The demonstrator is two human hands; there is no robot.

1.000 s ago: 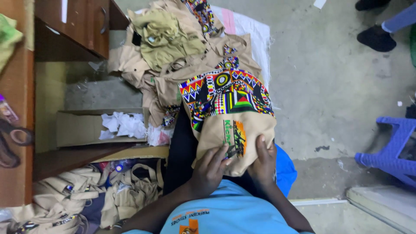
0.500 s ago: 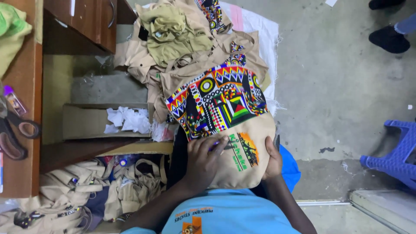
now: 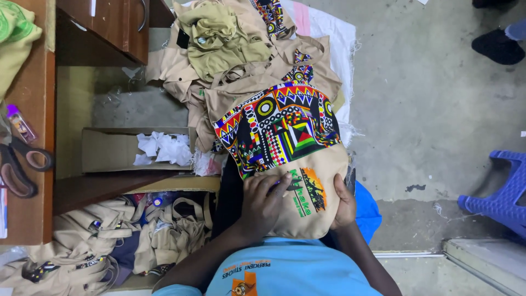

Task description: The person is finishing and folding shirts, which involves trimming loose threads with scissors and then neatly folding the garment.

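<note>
A beige cloth bag (image 3: 307, 164) with a bright patterned panel of zigzags and circles lies on my lap. My left hand (image 3: 263, 205) presses flat on its lower beige part, fingers spread beside a small green and orange print. My right hand (image 3: 344, 204) grips the bag's right edge near the bottom. The bag's top end rests against a heap of similar beige bags (image 3: 235, 60) on the floor ahead of me.
A wooden desk (image 3: 33, 164) stands at left with scissors (image 3: 22, 164) and a small bottle on it. Under it sits a cardboard box (image 3: 109, 151) of white scraps. More beige bags (image 3: 109, 241) lie at lower left. A blue plastic stool (image 3: 501, 194) stands at right.
The bag has slid toward me and turned slightly on my lap. My left hand has moved from its lower edge up onto the beige face; my right hand stays on the right edge.
</note>
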